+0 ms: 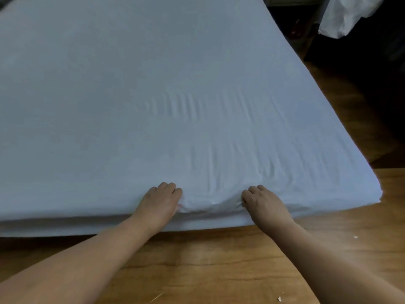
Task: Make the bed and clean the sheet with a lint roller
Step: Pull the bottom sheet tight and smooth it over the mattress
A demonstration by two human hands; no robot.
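Observation:
A pale blue-white sheet (153, 84) covers the mattress and fills most of the view. At the near edge of the bed, my left hand (160, 200) grips a fold of the sheet with curled fingers. My right hand (260, 200) pinches the sheet a short way to the right, also at the near edge. Between and beyond the two hands the fabric is bunched into ripples running away from me. No lint roller is in view.
A wooden bed frame or floor (208, 260) runs below the mattress edge, with a few small white crumbs (279, 299) on it. White cloth (344, 16) hangs at the top right over a dark area. The mattress corner (378, 194) lies to the right.

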